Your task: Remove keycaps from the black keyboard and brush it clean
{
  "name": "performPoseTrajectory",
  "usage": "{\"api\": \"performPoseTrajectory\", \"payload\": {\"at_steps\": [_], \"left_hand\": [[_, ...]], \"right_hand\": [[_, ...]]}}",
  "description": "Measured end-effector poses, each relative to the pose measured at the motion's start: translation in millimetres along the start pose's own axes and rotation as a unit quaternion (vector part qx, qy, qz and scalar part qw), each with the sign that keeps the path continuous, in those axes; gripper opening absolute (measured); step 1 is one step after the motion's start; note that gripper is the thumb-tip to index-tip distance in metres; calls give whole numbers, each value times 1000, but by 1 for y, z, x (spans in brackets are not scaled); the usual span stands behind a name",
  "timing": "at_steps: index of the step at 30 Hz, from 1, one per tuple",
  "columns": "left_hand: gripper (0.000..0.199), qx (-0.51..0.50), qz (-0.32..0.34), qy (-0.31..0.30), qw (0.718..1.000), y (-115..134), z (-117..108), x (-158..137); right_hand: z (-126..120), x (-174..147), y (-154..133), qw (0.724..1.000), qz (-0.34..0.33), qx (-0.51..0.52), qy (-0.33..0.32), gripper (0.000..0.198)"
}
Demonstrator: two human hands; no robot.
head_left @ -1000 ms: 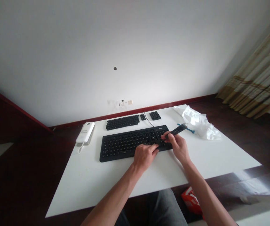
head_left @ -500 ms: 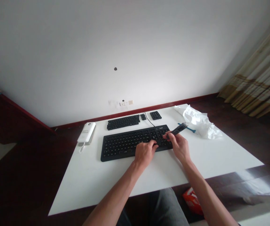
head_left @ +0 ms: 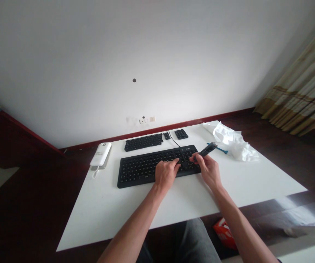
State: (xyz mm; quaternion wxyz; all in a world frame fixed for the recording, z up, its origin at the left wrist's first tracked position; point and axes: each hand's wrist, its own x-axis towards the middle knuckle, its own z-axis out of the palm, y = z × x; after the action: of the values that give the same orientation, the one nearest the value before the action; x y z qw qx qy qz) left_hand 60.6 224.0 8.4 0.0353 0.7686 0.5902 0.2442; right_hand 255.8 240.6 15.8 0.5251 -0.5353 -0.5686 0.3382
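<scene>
A black keyboard [head_left: 138, 170] lies across the table, with rows of small pale dots where its keys sit. My left hand [head_left: 166, 172] rests on its middle right part, fingers laid over the keys and thumb apart, nothing seen in it. Over the keyboard's right end, my right hand [head_left: 209, 168] is closed around a slim black handheld tool [head_left: 207, 149], tilted up to the right. I cannot make out its lower tip. Behind the keyboard lie a long black key block [head_left: 143, 142], a small black key group [head_left: 167, 136] and a black number-pad block [head_left: 181, 134].
A white device [head_left: 100, 154] with a wrist loop lies at the table's left. Right of my hands are a blue tool [head_left: 222, 149] and crumpled white plastic [head_left: 235, 142]. A thin cable [head_left: 173, 138] runs back from the keyboard. A red bag [head_left: 225, 233] is below the front edge.
My left hand has shifted slightly left and away from my right hand, its fingers drawn back from the keyboard's right section. My right hand keeps the black tool in nearly the same place.
</scene>
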Motion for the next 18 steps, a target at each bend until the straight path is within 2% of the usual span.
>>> {"api": "performPoseTrajectory", "payload": {"at_steps": [5, 11, 18], "left_hand": [[29, -19, 3, 3, 1000, 8, 0, -4], [39, -36, 12, -43, 998, 21, 2, -10], [34, -43, -2, -75, 996, 24, 4, -7]], "right_hand": [[-1, 1, 3, 1000, -1, 0, -2, 54], [-1, 0, 7, 999, -7, -34, -19, 54], [2, -1, 8, 998, 14, -13, -56, 55]]}}
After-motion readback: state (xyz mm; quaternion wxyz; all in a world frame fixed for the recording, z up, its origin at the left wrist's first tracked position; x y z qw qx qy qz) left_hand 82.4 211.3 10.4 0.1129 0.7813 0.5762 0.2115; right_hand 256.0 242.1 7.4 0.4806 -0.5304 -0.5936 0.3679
